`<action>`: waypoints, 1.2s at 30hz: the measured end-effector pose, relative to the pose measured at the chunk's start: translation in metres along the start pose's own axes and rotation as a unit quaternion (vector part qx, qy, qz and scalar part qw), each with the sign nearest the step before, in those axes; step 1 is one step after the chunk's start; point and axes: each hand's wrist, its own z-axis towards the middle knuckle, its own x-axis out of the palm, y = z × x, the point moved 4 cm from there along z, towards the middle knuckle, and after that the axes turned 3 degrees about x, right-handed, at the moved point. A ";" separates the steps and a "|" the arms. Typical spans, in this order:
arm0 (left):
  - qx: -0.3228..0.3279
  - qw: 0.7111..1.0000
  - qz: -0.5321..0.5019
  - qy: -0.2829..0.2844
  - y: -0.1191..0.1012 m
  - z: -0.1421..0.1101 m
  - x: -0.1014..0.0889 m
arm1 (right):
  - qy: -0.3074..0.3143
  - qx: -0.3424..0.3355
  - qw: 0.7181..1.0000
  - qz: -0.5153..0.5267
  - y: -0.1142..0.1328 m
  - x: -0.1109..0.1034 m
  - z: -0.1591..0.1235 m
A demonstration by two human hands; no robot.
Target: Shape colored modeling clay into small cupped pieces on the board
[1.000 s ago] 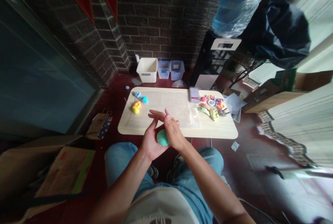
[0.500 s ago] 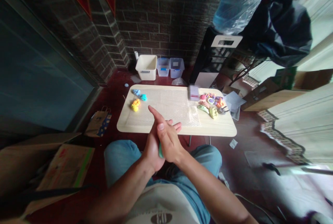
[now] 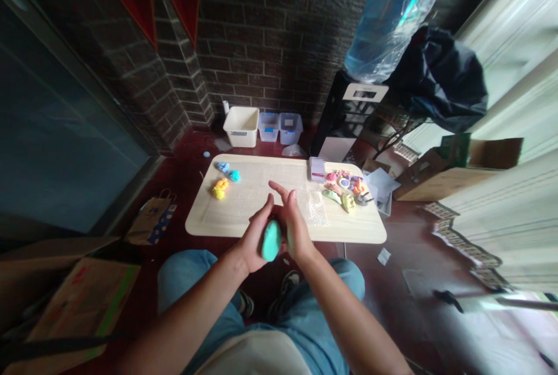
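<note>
By the worktop, the left hand cradles green clay, uncovered and now longer; the right hand has opened beside it.

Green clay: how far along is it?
Looks done: the green clay is already one smooth, elongated lump. In hand: it lies in the left hand, with the right hand close beside it. Left: it isn't down on the table yet, and any further shaping can't be judged from this view.
</note>
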 end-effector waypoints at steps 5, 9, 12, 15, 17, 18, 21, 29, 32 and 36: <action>-0.013 1.000 -0.021 0.002 -0.005 0.008 -0.001 | -0.012 -0.004 0.998 -0.067 0.000 -0.001 0.012; 0.006 0.999 -0.042 -0.008 0.005 0.001 0.001 | -0.022 -0.054 0.990 -0.127 -0.001 0.008 0.005; 0.038 0.998 -0.046 -0.010 0.011 -0.009 0.005 | -0.039 -0.073 0.987 -0.140 0.000 0.010 -0.005; 0.078 0.996 -0.040 -0.006 0.014 -0.011 0.008 | -0.057 -0.089 0.984 -0.144 -0.002 0.010 -0.013; 0.090 0.995 -0.042 0.003 0.014 -0.005 0.007 | -0.082 -0.091 0.980 -0.158 -0.007 0.008 -0.011; 0.088 0.995 -0.045 0.009 0.015 0.001 0.005 | -0.095 -0.087 0.977 -0.168 -0.011 0.006 -0.008; 0.034 0.998 -0.057 0.013 0.019 0.019 -0.010 | -0.100 -0.031 0.982 -0.158 -0.028 -0.003 0.007; 0.102 0.985 -0.138 0.002 0.002 0.026 -0.050 | -0.048 -0.001 0.997 -0.061 -0.055 -0.027 0.003; 0.234 0.970 -0.049 -0.036 -0.015 0.025 -0.045 | 0.003 0.014 0.997 -0.071 -0.063 -0.006 -0.010; 0.336 0.924 0.151 -0.107 -0.035 0.021 -0.043 | -0.023 0.067 0.996 0.063 -0.060 0.006 -0.016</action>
